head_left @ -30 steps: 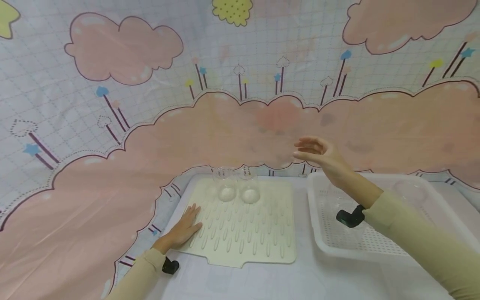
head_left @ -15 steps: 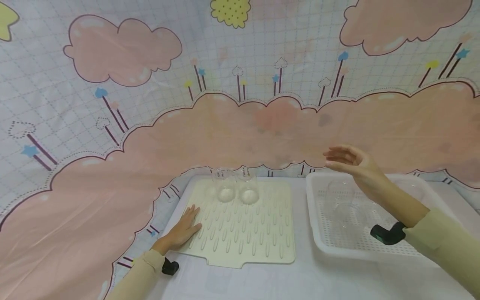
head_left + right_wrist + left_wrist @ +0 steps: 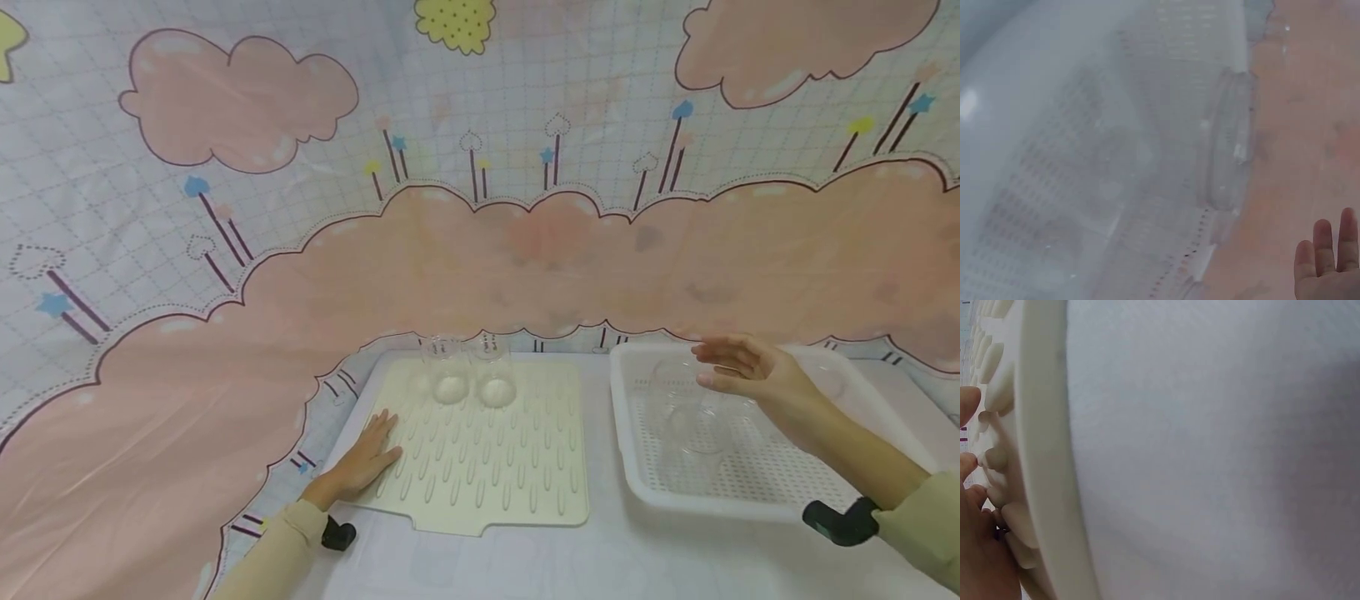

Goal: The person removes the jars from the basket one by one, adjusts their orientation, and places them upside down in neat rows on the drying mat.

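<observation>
My left hand (image 3: 363, 458) rests on the left edge of a cream drying mat (image 3: 495, 467) with raised oval ridges, fingers spread. Two clear cups, a left cup (image 3: 448, 379) and a right cup (image 3: 493, 379), stand side by side at the mat's back edge. My right hand (image 3: 761, 379) hangs over a white perforated basket (image 3: 628, 454), its fingers loosely bent and nothing between them. Inside the basket lies clear drinkware (image 3: 693, 421), hard to make out; the right wrist view also shows a clear rim (image 3: 1230, 140) there.
A white cloth (image 3: 540, 558) covers the table under mat and basket. Behind rises a patterned curtain (image 3: 465, 267) with clouds, close to the back edges of both. The basket stands to the right of the mat, with a narrow gap between them.
My right hand has moved right and down, from beyond the basket's back left to over the basket. The left hand and the two cups on the mat have stayed in place.
</observation>
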Demonstrator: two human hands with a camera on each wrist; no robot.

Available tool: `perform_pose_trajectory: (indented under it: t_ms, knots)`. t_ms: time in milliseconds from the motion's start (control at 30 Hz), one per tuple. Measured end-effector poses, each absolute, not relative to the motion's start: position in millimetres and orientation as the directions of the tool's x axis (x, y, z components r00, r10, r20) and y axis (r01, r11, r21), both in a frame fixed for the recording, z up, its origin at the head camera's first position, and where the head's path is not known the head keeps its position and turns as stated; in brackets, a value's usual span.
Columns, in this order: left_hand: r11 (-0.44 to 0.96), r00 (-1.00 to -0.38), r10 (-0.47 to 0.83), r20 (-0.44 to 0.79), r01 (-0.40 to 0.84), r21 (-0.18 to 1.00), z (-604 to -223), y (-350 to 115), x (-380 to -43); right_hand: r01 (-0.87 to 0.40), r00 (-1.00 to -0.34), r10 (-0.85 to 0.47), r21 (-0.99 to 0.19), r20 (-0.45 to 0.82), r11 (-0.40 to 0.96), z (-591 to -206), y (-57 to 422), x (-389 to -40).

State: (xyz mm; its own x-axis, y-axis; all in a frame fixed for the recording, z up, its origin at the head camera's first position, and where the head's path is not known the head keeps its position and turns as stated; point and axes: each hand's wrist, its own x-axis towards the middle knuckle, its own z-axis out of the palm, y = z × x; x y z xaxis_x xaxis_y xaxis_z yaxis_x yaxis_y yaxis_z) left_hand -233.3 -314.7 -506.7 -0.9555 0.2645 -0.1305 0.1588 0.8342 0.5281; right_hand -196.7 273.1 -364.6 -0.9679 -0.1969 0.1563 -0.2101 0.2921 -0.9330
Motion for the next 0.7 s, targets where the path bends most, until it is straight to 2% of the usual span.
perform_pose_trajectory:
  t_ms: [167,400,700]
  knots:
    - [0.825,-0.957,0.264,-0.12,0.159,0.543,-504,-314,-232,-0.188,-0.972,-0.198,-0.923,0.126,0.337,-381,286,-187]
    - [0.82,-0.957,0.262,-0.127,0.151,0.553,-504,-313,-231,-0.236,-0.951,-0.264,-0.933,0.163,0.272,-407,296,-177]
    - [0.789,-0.958,0.285,-0.032,0.216,0.575,-511,-314,-233,-0.238,-0.925,-0.351,-0.943,0.147,0.232,-427,299,-171]
